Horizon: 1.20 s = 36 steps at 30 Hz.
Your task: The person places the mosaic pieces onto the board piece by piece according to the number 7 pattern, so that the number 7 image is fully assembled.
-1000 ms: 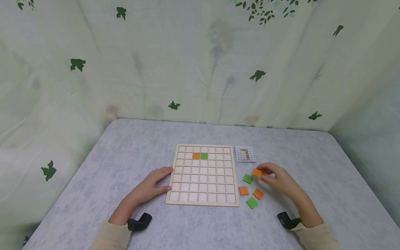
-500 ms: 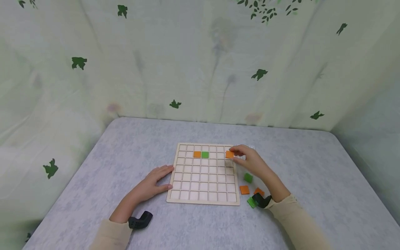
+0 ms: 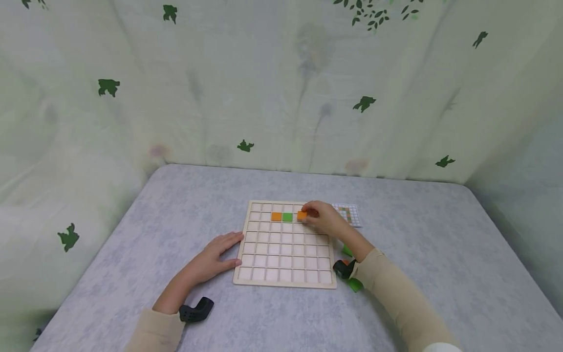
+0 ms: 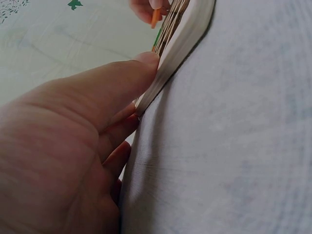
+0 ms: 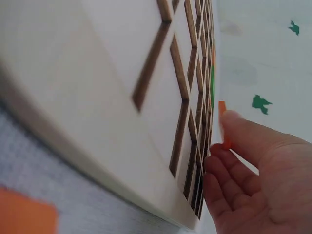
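Observation:
A pale wooden board (image 3: 280,264) with a grid of square recesses lies on the table. In its second row from the back, an orange tile (image 3: 276,216) and a green tile (image 3: 287,217) sit side by side. My right hand (image 3: 327,218) pinches another orange tile (image 3: 301,215) between thumb and fingers, just right of the green one; the right wrist view shows this held tile (image 5: 223,122) raised off the board. Against the board's left edge rests my left hand (image 3: 215,259), its fingers fairly straight; the thumb (image 4: 146,61) touches the rim in the left wrist view.
Right of the board lies a small pattern card (image 3: 350,213), partly behind the right hand. Loose tiles lie nearer, partly covered by the right forearm: a green tile (image 3: 347,250), another green tile (image 3: 355,285) and an orange one (image 5: 24,214). The patterned curtain (image 3: 281,98) hangs behind the table.
My right hand has carried the orange tile from the loose tiles leftward over the board, to beside the green tile. The left hand has stayed at the board's edge.

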{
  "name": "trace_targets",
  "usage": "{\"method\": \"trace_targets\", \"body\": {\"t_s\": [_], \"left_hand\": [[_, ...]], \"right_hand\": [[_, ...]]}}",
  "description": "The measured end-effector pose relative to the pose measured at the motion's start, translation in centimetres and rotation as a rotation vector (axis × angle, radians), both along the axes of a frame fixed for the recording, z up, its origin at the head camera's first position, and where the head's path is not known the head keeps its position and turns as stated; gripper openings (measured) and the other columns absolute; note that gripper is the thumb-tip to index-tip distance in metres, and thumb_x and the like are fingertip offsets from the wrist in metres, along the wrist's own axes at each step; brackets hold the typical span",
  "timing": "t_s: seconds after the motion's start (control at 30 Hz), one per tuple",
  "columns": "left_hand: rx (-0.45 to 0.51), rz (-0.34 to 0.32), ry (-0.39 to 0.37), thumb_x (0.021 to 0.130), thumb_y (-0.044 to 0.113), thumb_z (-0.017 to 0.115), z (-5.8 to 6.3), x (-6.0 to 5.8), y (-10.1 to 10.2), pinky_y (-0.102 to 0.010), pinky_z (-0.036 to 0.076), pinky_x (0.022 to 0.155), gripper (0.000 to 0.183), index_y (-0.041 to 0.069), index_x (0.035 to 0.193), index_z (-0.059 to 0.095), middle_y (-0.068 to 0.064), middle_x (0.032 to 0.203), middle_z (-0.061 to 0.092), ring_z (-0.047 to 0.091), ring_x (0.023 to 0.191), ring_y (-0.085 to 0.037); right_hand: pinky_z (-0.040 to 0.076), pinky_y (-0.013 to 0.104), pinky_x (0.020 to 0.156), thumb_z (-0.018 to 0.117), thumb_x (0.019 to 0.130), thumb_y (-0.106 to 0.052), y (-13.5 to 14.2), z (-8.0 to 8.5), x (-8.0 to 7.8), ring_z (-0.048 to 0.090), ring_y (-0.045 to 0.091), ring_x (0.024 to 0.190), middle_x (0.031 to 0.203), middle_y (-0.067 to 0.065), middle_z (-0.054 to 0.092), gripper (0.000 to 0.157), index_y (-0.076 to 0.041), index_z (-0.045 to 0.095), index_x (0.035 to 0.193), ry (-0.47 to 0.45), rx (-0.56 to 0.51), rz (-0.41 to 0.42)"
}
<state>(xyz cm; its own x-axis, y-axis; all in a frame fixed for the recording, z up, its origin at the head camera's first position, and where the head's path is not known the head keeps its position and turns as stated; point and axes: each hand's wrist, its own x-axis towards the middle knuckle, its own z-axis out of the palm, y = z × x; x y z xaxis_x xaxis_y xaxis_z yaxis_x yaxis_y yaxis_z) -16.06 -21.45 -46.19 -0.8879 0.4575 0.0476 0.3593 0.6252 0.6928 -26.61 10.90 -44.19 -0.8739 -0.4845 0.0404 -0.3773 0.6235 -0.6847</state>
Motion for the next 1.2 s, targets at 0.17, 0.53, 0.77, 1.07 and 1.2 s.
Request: {"method": "trace_targets", "body": {"t_s": [0.17, 0.53, 0.77, 1.07, 1.2], "left_hand": [[-0.002, -0.001, 0.000, 0.083, 0.035, 0.064, 0.0, 0.0, 0.0, -0.050, 0.011, 0.105, 0.068, 0.005, 0.138, 0.037, -0.011, 0.140, 0.034, 0.022, 0.130, -0.033], [0.010, 0.007, 0.006, 0.083, 0.031, 0.064, 0.2, 0.2, 0.0, -0.053, 0.012, 0.103, 0.066, 0.003, 0.137, 0.038, -0.013, 0.139, 0.035, 0.022, 0.130, -0.035], [0.009, 0.008, -0.004, 0.083, 0.034, 0.064, 0.1, 0.2, -0.1, -0.052, 0.011, 0.104, 0.068, 0.005, 0.137, 0.037, -0.011, 0.141, 0.034, 0.021, 0.130, -0.034], [-0.008, 0.004, 0.030, 0.083, 0.033, 0.065, -0.1, 0.1, 0.0, -0.052, 0.013, 0.103, 0.067, 0.004, 0.137, 0.038, -0.013, 0.139, 0.036, 0.024, 0.129, -0.035], [-0.004, 0.002, 0.032, 0.083, 0.032, 0.065, -0.1, 0.1, 0.0, -0.052, 0.013, 0.104, 0.066, 0.003, 0.136, 0.038, -0.014, 0.138, 0.037, 0.024, 0.129, -0.035]], "right_hand": [[0.045, 0.029, 0.073, 0.064, 0.085, -0.016, -0.3, -0.5, -0.6, 0.050, 0.014, 0.084, 0.097, 0.002, 0.056, 0.025, -0.008, 0.062, 0.108, 0.042, 0.058, 0.054], [0.044, 0.031, 0.074, 0.062, 0.087, -0.019, 0.0, -0.1, -0.4, 0.049, 0.016, 0.086, 0.100, 0.003, 0.054, 0.037, -0.012, 0.057, 0.122, -0.022, 0.092, 0.085], [0.042, 0.037, 0.088, 0.062, 0.086, -0.020, 1.8, 1.7, 1.6, 0.049, 0.023, 0.106, 0.122, 0.010, 0.051, 0.046, -0.010, 0.049, 0.129, -0.054, -0.099, 0.036], [0.041, 0.043, 0.089, 0.065, 0.084, -0.017, 5.7, 2.3, 5.6, 0.049, 0.027, 0.106, 0.122, 0.007, 0.052, 0.045, -0.007, 0.052, 0.126, 0.034, -0.115, -0.040], [0.042, 0.044, 0.088, 0.067, 0.082, -0.017, 7.6, 1.1, 7.0, 0.050, 0.028, 0.105, 0.121, 0.009, 0.053, 0.048, -0.006, 0.051, 0.126, 0.042, -0.090, -0.054]]}}
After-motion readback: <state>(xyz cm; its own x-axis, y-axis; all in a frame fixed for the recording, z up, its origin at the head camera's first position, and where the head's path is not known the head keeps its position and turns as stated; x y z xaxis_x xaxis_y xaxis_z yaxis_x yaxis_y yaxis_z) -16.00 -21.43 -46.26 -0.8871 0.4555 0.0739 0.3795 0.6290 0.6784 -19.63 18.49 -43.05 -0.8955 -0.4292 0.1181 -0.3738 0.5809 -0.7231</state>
